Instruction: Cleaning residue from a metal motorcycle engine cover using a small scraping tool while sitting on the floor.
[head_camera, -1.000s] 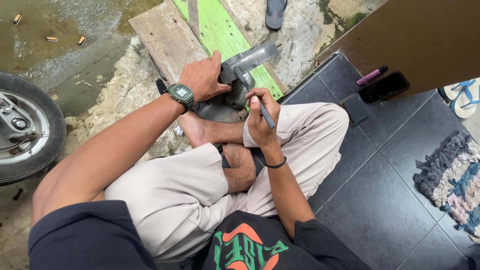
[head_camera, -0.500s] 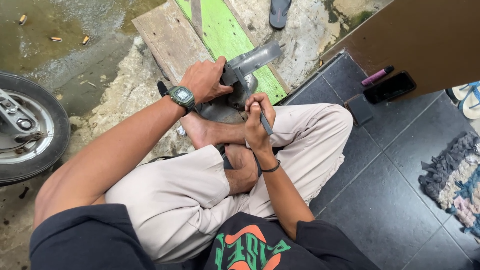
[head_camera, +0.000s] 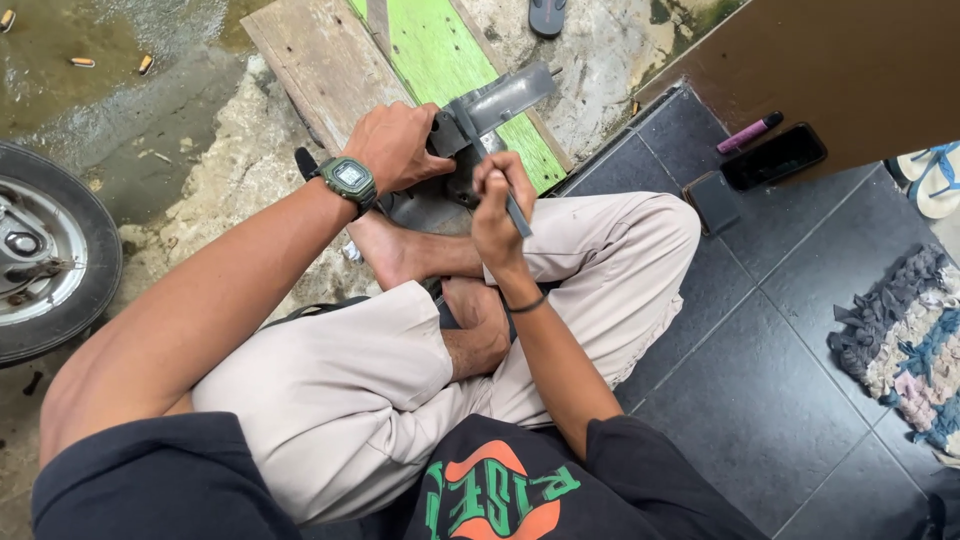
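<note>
Left hand (head_camera: 395, 145): my fingers clamp the grey metal part (head_camera: 480, 115), resting on the green board (head_camera: 440, 60).
Right hand (head_camera: 497, 205): fingers closed around a thin grey tool (head_camera: 516, 213), tip at the part.
Nearby: dark phone (head_camera: 772, 156) and pink tube (head_camera: 748, 133) on dark tiles (head_camera: 760, 340).

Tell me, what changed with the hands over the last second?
Little: the right hand with its thin grey tool edged up toward the grey metal part. The left hand stayed clamped on that part; phone and wheel lie unmoved.
</note>
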